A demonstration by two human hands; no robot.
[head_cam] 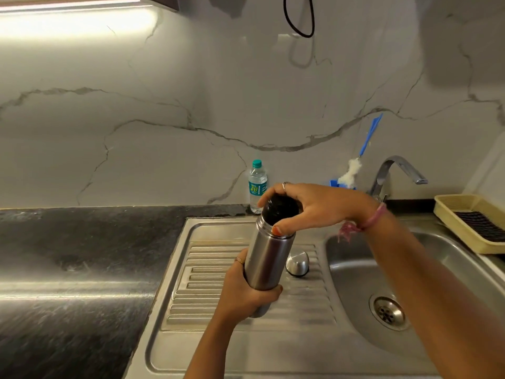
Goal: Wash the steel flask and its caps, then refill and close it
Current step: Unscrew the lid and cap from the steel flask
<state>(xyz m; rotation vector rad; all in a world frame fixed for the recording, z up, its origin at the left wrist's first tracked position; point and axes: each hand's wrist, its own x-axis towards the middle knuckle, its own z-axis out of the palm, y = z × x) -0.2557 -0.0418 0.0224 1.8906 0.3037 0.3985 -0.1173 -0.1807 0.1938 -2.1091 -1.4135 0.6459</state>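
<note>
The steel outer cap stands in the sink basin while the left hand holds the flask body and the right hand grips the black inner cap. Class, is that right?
Not quite. The head view shows the steel outer cap on the ribbed drainboard, not in the basin. The rest holds: the left hand holds the flask body and the right hand grips the black inner cap.

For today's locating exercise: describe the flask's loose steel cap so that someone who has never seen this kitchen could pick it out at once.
Start at the steel sink and move left onto its ribbed draining board. Just right of the steel flask held over the board, the steel cap stands mouth down on the ribs. It is a small shiny dome, the only loose item on the board.
</note>
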